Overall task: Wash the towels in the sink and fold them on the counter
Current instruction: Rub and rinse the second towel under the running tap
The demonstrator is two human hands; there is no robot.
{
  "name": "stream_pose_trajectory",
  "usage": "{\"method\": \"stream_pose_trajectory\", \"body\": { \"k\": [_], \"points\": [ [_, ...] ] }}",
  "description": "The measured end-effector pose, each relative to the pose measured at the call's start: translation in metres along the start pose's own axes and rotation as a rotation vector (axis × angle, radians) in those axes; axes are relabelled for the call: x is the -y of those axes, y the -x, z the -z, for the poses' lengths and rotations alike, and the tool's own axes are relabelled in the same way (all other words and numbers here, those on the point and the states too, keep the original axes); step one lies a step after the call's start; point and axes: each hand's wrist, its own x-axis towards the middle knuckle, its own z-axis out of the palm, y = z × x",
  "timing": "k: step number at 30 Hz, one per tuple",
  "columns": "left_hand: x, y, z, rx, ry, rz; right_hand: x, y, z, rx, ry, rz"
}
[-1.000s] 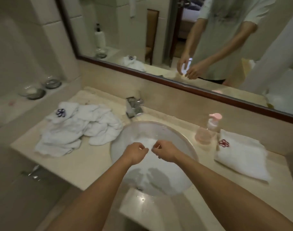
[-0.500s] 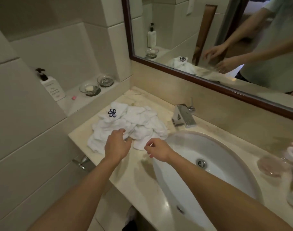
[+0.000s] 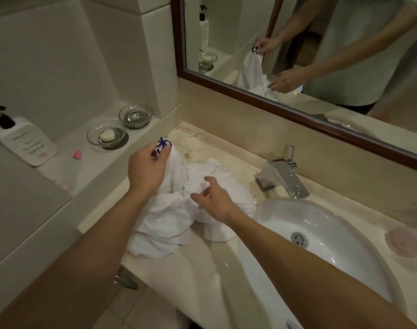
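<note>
Left hand [image 3: 147,170] pinches towel [image 3: 176,167] corner aloft; right hand [image 3: 215,201] spread beside it.

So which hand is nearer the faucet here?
Right. The right hand rests on the towel pile just left of the faucet; the left hand is farther left, pinching a towel corner.

Pile of white towels [image 3: 176,217] heaped on marble counter [image 3: 202,276], just left of sink [image 3: 321,245]. Corner of one towel, marked with blue emblem [image 3: 161,146], pinched and lifted by left hand [image 3: 147,170]. Right hand [image 3: 214,201] laid on pile, fingers spread and relaxed. Chrome faucet [image 3: 283,178] mounted behind basin; drain [image 3: 298,239] visible in bowl. Two glass dishes [image 3: 122,125] set on ledge, nearer one holding soap bar [image 3: 107,135]. Dispenser bottle [image 3: 24,141] and small pink item [image 3: 77,154] seen on same ledge. Both hands reflected in framed mirror [image 3: 297,55].
</note>
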Motion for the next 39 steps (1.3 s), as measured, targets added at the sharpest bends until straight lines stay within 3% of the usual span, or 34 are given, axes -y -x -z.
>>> {"method": "stream_pose_trajectory", "body": {
  "k": [3,7,11,13,16,20,23,25,28,33,36,39],
  "points": [
    [-0.050,-0.018,0.022,0.056,0.377,-0.005,0.037,-0.006,0.014,-0.015,-0.154,0.095],
    [-0.114,-0.038,0.049,0.075,0.600,-0.071,0.095,-0.014,0.035,0.006,-0.178,0.212],
    [-0.149,-0.046,0.069,0.162,0.814,-0.187,0.143,-0.013,0.057,-0.169,-0.371,0.386],
    [-0.150,-0.043,0.072,0.175,0.772,-0.266,0.163,-0.009,0.072,-0.211,-0.476,0.410],
    [-0.117,-0.033,0.061,0.062,0.517,-0.313,0.189,0.002,0.092,-0.227,-0.594,0.450],
    [-0.057,-0.021,0.030,0.217,0.233,-0.057,0.222,0.020,0.108,-0.191,-0.755,0.508],
    [-0.047,-0.009,0.013,0.377,0.191,0.107,0.248,0.032,0.115,-0.152,-0.899,0.562],
    [-0.056,-0.007,0.006,0.349,0.224,0.055,0.265,0.042,0.120,-0.149,-0.964,0.587],
    [-0.083,-0.020,0.014,0.120,0.363,0.041,0.279,0.060,0.131,-0.168,-0.953,0.659],
    [-0.137,-0.027,0.063,0.018,0.535,-0.160,0.276,0.096,0.177,-0.433,-0.812,0.808],
    [-0.182,-0.022,0.089,0.210,0.560,-0.284,0.261,0.128,0.207,-0.563,-0.713,0.820],
    [-0.213,-0.007,0.085,0.406,0.290,-0.438,0.226,0.158,0.223,-0.653,-0.596,0.725]
  ]
}}
